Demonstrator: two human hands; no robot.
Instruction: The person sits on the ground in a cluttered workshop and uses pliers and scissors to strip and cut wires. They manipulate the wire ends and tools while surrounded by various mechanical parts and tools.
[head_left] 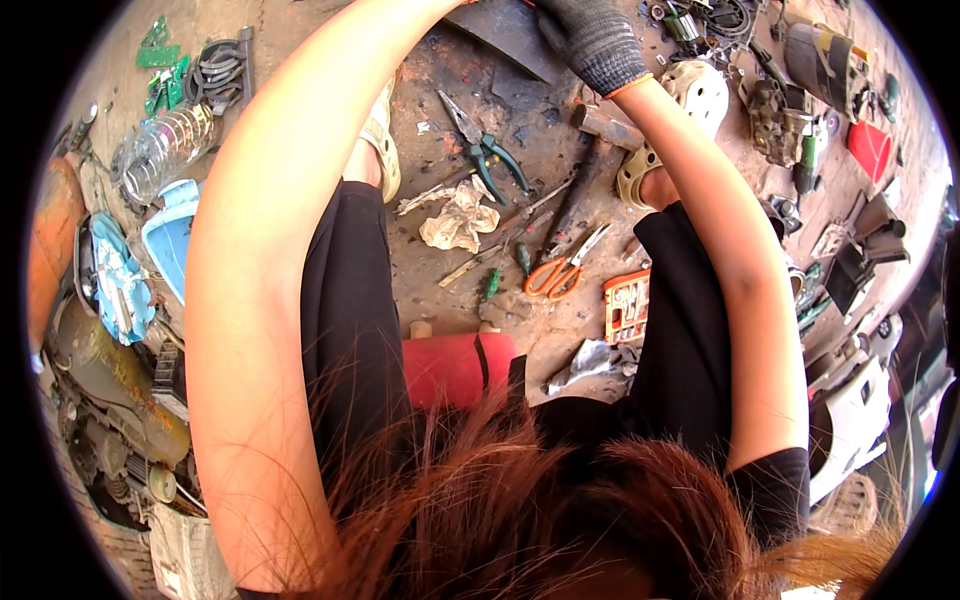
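My left forearm (255, 270) reaches up past the top edge, with that hand out of the picture. My right hand (590, 40), in a grey-black glove, touches a dark flat sheet (505, 40) at the top; its fingertips are cut off or hidden, so its grip is unclear. Below it lie a hammer (608, 128), large pliers (470, 130) with dark-teal handles and crumpled brown paper (458, 218). Farther down are orange-handled scissors (552, 278), a green-handled tool (492, 283) and an orange case of small parts (626, 308).
My feet in beige clogs (690, 95) flank the tools. A red padded object (450, 368) lies between my legs. At left are a plastic bottle (160, 150), green circuit boards (160, 55), a blue tray (165, 240) and metal parts. Assorted tools, parts and a red piece (870, 150) crowd the right.
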